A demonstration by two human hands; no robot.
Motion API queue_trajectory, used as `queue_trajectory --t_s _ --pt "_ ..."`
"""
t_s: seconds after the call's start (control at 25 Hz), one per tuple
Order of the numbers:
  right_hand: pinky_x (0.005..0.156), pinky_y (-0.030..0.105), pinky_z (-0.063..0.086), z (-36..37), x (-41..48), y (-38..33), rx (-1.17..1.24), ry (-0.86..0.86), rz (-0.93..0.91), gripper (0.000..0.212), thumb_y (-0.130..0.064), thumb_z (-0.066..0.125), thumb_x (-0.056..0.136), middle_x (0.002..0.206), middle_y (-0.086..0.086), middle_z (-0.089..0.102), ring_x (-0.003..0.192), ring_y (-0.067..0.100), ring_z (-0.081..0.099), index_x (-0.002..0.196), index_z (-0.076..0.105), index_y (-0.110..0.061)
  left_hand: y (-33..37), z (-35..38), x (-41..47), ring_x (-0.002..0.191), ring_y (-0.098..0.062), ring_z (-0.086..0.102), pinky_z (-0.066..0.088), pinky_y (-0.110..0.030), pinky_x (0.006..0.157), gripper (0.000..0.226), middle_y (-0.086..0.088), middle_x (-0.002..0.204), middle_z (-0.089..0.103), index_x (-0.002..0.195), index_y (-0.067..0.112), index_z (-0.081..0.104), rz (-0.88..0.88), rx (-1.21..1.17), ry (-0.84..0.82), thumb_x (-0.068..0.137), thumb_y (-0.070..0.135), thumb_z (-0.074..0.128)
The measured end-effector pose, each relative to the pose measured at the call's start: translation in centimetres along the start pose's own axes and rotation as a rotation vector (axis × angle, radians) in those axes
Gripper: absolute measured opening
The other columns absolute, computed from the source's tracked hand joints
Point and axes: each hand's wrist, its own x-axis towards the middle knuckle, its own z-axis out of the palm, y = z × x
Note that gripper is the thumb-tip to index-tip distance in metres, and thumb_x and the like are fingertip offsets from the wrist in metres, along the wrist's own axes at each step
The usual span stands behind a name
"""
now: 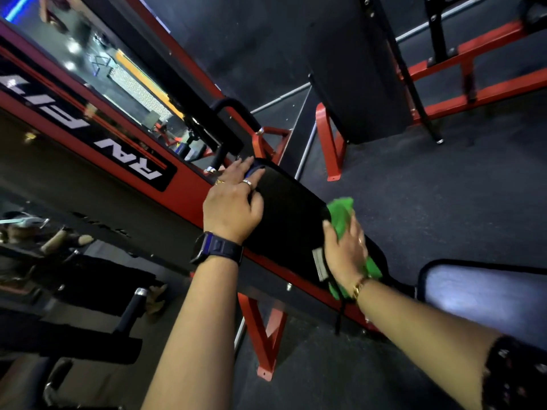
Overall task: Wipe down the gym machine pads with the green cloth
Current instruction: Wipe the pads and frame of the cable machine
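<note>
Green on black: presses the green cloth (340, 214) flat against the right flank of the black machine pad (291, 220) with the right hand (344, 250), fingers straight and close together over the fabric. Rests the left hand (232, 207) on the pad's far end, fingers straight and slightly spread, red frame (266, 329) under the pad.
</note>
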Motion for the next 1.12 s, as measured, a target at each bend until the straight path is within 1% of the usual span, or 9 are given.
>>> queue_trajectory --t_s 0.08,0.2,0.32,0.4,0.52,0.64,0.8,1.0,1.12 --pt "0.116 0.047 0.014 0.7 -3.3 0.7 -0.044 0.014 0.010 0.079 -0.061 0.035 0.089 0.159 0.003 0.009 0.145 0.022 0.010 0.147 -0.006 -0.027 0.0 0.0 0.0 0.133 -0.023 0.040 0.037 -0.036 0.104 0.058 -0.002 0.140 0.049 0.123 0.024 0.060 -0.002 -0.002 0.004 0.075 0.033 0.029" --pt "0.114 0.047 0.012 1.1 -2.9 -3.5 -0.148 0.040 -0.408 0.070 -0.061 0.028 0.087 0.160 -0.003 0.003 0.146 0.023 0.007 0.135 -0.018 -0.036 -0.2 0.2 0.1 0.132 -0.023 0.042 0.039 -0.037 0.102 0.057 -0.002 0.140 0.049 0.122 0.023 0.061 0.001 0.000 0.023 0.075 0.032 0.030" --pt "0.112 0.044 0.017 1.0 1.9 -7.7 -0.164 -0.030 -0.618 0.069 -0.057 0.035 0.089 0.158 -0.007 0.012 0.144 0.021 0.015 0.148 0.005 -0.039 -0.3 0.5 0.1 0.132 -0.022 0.041 0.038 -0.035 0.103 0.053 -0.001 0.140 0.049 0.121 0.023 0.062 0.003 -0.013 0.026 0.075 0.028 0.035" --pt "0.111 0.045 0.022 0.7 4.1 -5.8 -0.091 -0.025 -0.501 0.070 -0.056 0.039 0.089 0.155 -0.004 0.023 0.141 0.023 0.024 0.149 0.018 -0.028 -0.3 0.6 0.1 0.134 -0.021 0.039 0.037 -0.035 0.104 0.052 0.000 0.141 0.048 0.121 0.024 0.062 0.001 -0.023 0.025 0.075 0.024 0.039" --pt "0.111 0.049 0.024 0.7 1.6 2.8 -0.134 0.023 -0.374 0.078 -0.066 0.032 0.083 0.156 0.002 0.020 0.142 0.022 0.020 0.150 0.006 -0.033 -0.4 0.5 0.2 0.135 -0.019 0.037 0.036 -0.035 0.105 0.052 0.001 0.141 0.047 0.122 0.024 0.061 -0.008 -0.029 0.031 0.075 0.023 0.039" --pt "0.102 0.060 0.031 0.2 -2.2 6.4 -0.340 0.059 -0.722 0.078 -0.062 0.039 0.081 0.158 0.001 0.008 0.143 0.029 0.016 0.147 0.004 -0.042 -0.5 0.6 0.1 0.135 -0.020 0.038 0.036 -0.036 0.106 0.052 0.000 0.141 0.048 0.121 0.023 0.062 0.003 -0.035 0.034 0.075 0.023 0.038" --pt "0.111 0.060 0.017 0.8 -1.2 -3.2 -0.486 0.053 -1.285 0.086 -0.060 0.060 0.068 0.155 0.004 0.011 0.142 0.039 0.015 0.143 0.021 -0.046 -0.4 0.5 0.3 0.133 -0.022 0.040 0.036 -0.036 0.106 0.055 -0.003 0.140 0.049 0.121 0.021 0.063 0.022 -0.042 0.042 0.074 0.026 0.033" --pt "0.105 0.067 0.025 1.1 -1.0 6.0 -0.654 0.152 -1.503 0.072 -0.045 0.070 0.071 0.153 -0.001 0.011 0.137 0.046 0.023 0.136 0.038 -0.044 -0.4 0.5 0.2 0.135 -0.021 0.037 0.036 -0.037 0.106 0.055 0.000 0.142 0.047 0.122 0.023 0.062 0.000 -0.053 0.035 0.073 0.021 0.036" --pt "0.103 0.069 0.025 0.1 -0.9 9.8 -0.739 0.162 -1.482 0.078 -0.051 0.072 0.068 0.155 -0.002 0.002 0.136 0.047 0.021 0.137 0.038 -0.045 -0.4 0.4 0.1 0.136 -0.019 0.035 0.035 -0.038 0.107 0.054 0.002 0.143 0.045 0.123 0.024 0.061 -0.008 -0.062 0.022 0.075 0.021 0.036"
